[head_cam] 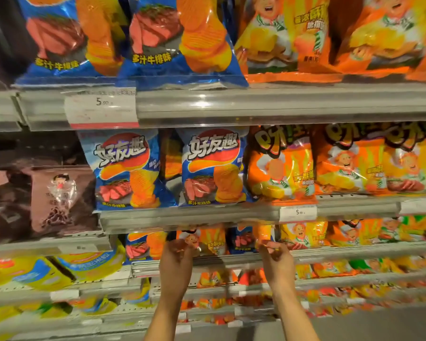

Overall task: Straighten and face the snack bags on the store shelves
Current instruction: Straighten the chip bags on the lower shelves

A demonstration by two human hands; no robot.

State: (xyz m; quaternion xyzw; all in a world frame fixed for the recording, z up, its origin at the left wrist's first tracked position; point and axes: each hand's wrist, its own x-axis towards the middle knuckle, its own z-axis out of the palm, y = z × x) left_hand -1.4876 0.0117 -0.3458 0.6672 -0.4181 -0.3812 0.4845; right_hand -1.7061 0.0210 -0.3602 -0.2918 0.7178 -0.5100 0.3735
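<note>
Bare forearms rise from the bottom centre of the frame to a shelf of snack bags just below mid-height. The left hand (pixel 176 254) reaches the lower edge of an orange snack bag (pixel 208 239) with a cartoon chef, its fingers curled at the bag's left corner; motion blur hides whether they actually pinch it. The right hand (pixel 277 257) has its fingertips closed on a crinkled edge of orange packaging (pixel 265 233) just right of a blue steak-flavour bag (pixel 241 241) on the same shelf. Left of the hands, in the lower left, yellow bags (pixel 59 269) lie tilted on their sides.

One shelf up, across the middle of the frame, two blue chip bags (pixel 213 168) stand upright facing forward, with orange chef bags (pixel 282 166) beside them on the right and brown pouches (pixel 59 195) on the left. A price tag (pixel 297 212) sits on that shelf's rail (pixel 182 215).

Farthest up, along the top edge, larger blue bags (pixel 172 43) and orange bags (pixel 290 35) stand above a white price label (pixel 101 107).
</note>
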